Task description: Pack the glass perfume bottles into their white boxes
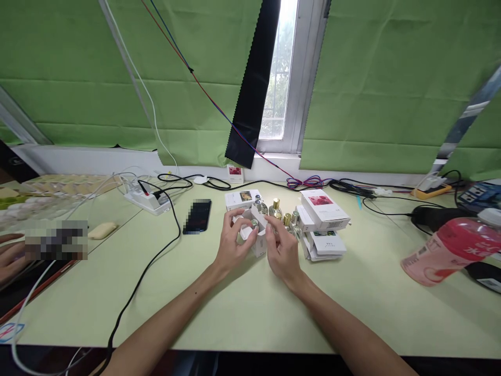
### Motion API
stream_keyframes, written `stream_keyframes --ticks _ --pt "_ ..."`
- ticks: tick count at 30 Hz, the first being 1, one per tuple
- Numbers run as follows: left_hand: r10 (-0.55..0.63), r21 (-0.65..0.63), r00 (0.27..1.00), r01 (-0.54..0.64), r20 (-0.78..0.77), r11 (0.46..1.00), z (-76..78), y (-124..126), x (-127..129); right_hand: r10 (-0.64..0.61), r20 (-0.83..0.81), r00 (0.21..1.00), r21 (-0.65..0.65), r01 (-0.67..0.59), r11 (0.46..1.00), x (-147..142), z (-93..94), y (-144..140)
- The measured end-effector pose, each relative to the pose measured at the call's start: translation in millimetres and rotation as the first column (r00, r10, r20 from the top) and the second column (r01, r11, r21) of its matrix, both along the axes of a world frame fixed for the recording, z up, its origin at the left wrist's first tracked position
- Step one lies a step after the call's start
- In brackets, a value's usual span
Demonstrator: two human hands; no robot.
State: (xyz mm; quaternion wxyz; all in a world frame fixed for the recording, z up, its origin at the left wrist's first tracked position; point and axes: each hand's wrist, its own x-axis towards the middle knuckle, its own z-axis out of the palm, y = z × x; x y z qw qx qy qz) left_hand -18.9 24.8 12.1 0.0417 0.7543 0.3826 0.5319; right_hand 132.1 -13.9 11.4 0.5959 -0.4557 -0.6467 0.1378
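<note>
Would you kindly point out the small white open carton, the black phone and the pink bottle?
small white open carton (259, 245): head view, front wall.
black phone (198, 216): head view, middle of the screen.
pink bottle (450, 250): head view, its side, lying on the table.

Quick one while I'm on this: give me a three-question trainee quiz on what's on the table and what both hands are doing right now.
1. True or false: the left hand and the right hand both touch the small white box.
2. Which lies left of the hands? A) black phone B) pink bottle C) stack of white boxes
3. Fill in: the pink bottle lies on its ____.

Key: 1 true; 2 A; 3 side.
</note>
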Motion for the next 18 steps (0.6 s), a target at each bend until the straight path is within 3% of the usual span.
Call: stream_keyframes --ticks 8,18 --pt "-0.009 -0.003 1.0 0.009 0.002 1.0 1.2 -0.7 0.3 0.053 0.016 0.998 0.008 -0.053 0.999 -0.9 1.7 0.6" --pt "-0.021 -0.009 1.0 0.021 0.009 1.0 -0.4 -0.6 -0.3 0.019 0.024 1.0 -0.049 -0.017 0.999 -1.7 -1.4 2.8"
